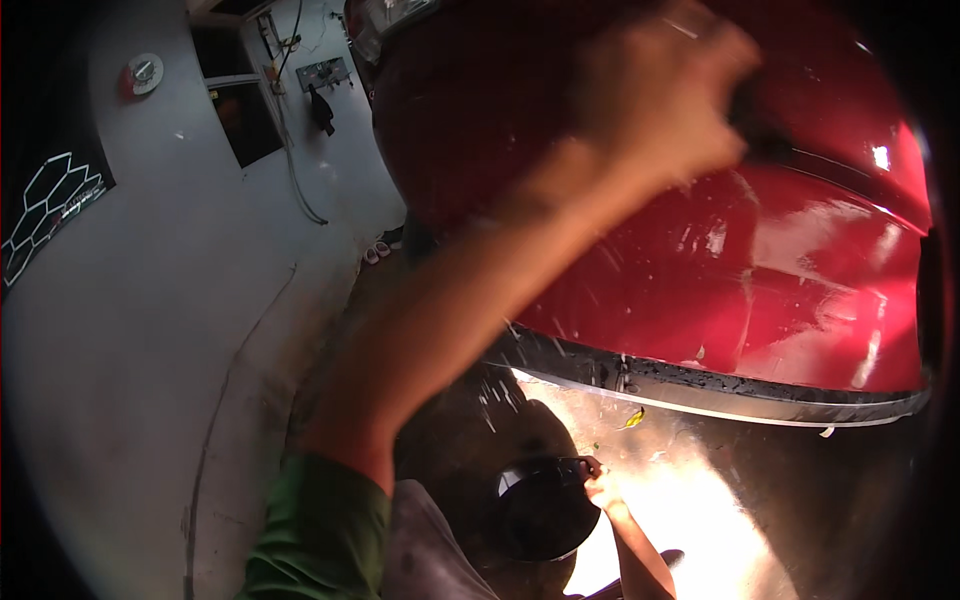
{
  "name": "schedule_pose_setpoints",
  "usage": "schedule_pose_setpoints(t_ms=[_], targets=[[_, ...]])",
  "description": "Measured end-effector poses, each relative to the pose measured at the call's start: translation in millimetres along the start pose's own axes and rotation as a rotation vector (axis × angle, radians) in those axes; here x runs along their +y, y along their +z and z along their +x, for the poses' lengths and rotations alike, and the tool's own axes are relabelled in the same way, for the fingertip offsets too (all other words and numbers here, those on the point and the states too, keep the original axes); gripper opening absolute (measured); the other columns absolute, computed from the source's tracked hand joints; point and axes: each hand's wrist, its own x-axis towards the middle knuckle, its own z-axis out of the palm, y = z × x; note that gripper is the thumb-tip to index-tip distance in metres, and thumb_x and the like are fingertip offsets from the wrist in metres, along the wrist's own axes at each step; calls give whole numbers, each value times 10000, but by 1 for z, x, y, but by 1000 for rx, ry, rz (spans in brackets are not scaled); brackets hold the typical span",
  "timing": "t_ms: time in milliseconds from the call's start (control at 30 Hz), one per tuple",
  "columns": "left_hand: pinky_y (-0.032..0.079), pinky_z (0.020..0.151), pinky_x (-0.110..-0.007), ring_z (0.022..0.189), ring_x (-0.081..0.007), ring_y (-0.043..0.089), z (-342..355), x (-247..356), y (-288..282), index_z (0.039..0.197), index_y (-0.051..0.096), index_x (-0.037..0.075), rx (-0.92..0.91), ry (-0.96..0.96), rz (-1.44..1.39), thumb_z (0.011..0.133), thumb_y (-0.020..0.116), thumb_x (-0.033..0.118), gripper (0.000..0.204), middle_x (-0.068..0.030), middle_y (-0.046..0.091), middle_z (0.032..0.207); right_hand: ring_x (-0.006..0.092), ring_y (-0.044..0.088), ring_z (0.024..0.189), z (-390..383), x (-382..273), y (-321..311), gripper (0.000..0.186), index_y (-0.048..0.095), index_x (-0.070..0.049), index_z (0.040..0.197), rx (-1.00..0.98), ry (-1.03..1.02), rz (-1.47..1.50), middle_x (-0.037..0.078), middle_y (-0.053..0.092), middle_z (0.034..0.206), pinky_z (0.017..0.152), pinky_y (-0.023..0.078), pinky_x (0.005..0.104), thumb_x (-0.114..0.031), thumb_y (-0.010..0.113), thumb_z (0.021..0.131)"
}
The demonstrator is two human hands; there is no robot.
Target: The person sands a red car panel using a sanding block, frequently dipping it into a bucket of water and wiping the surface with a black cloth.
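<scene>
My left arm, in a green sleeve, stretches across a red car's body panel [800, 300]. My left hand [675, 105] is raised near a dark recess in the panel; it is smeared by motion, so I cannot make out its fingers or whether it holds anything. Droplets and streaks of water show on the paint and below the dark lower trim [760, 405]. Low in the view, my right hand [602, 485] is closed on the rim or handle of a black basin [540, 525], held over the ground below the car.
A pale wall [120, 320] fills the left, with a window [240, 120], hanging cables, a round red-and-silver fixture [142, 75] and a dark hexagon-patterned panel [45, 200]. Shoes [377, 250] lie at its foot. Sunlit concrete [700, 510] with fallen leaves is below the bumper.
</scene>
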Motion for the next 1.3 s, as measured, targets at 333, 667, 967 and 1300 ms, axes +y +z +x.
schedule_pose_setpoints(t_ms=[333,667,967,1300], targets=[[578,510,-275,904,-228,628,-120,37,45,919,695,289,-9,261,-7,674,780,252,261,3,626,1014,365,681,998,-14,25,9,284,634,-169,1255,-140,-235,-162,198,699,1068,865,540,457,-260,520,1011],[501,935,-391,1065,-280,638,-126,-137,-93,1159,664,87,380,-469,377,744,765,80,428,-127,657,1149,379,648,1107,-26,11,-16,330,623,-168,1284,-232,-170,-216,169,689,1183,972,513,474,-307,512,1006],[558,631,-353,974,-226,591,-84,79,56,857,704,278,-92,208,114,532,813,161,362,26,645,1097,358,659,1091,-14,28,-7,380,538,-232,1353,-184,-215,-318,144,691,1186,959,521,479,-403,440,1029],[529,957,-482,1107,-362,626,-427,139,-32,1179,672,194,-887,-821,-408,743,833,332,485,-76,596,1293,322,675,1099,-21,0,-43,393,616,-153,1339,-167,-213,26,178,692,1210,955,524,392,-131,536,955]])
